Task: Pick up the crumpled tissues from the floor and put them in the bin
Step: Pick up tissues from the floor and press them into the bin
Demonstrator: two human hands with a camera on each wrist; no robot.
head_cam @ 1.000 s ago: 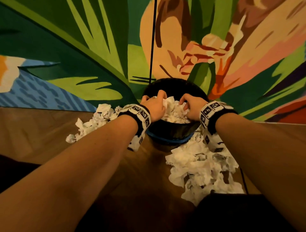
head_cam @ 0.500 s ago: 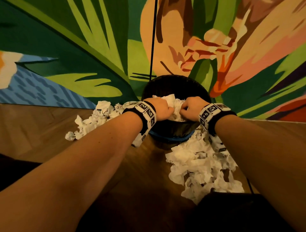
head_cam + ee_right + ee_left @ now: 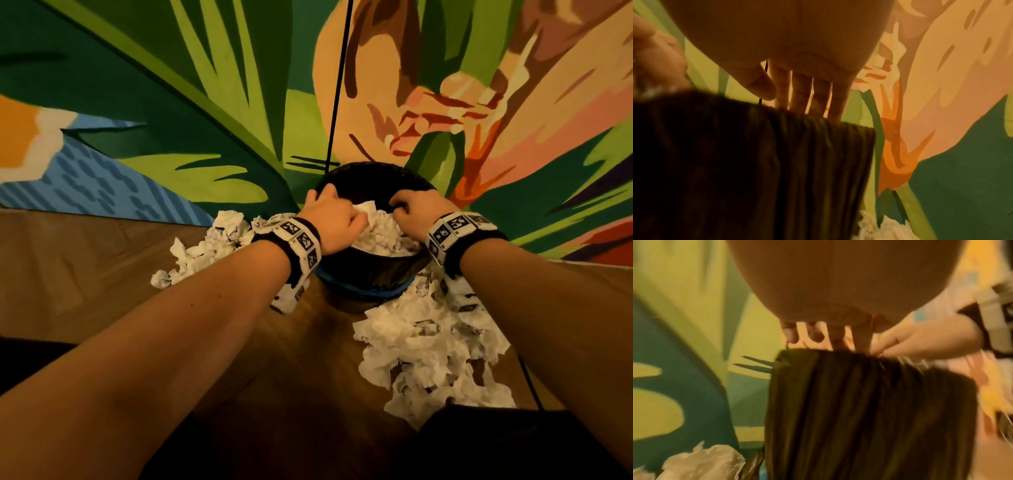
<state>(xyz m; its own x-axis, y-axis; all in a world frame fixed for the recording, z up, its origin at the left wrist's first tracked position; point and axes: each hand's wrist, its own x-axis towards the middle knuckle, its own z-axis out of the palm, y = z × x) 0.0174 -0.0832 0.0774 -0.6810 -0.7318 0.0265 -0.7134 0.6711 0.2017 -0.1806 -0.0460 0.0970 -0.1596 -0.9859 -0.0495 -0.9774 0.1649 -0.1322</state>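
Under both hands sits the bin [image 3: 368,274], a dark container lined with a black bag, heaped to the rim with crumpled tissues [image 3: 383,234]. The left hand [image 3: 334,219] lies over the near-left side of the heap, fingers reaching down into the bin; the head view hints at a white tissue against its thumb side, but I cannot tell whether it is pinched. From the left wrist view the fingers [image 3: 861,337] point straight down, slightly apart, tips at the bag's edge. The right hand [image 3: 419,212] is over the right side of the heap, knuckles up; its fingers [image 3: 799,94] hang straight and spread, tips behind the rim. More tissues [image 3: 205,246] lie on the floor [image 3: 85,274] left of the left wrist, and a larger pile [image 3: 431,349] lies below the right wrist, just beside the bin.
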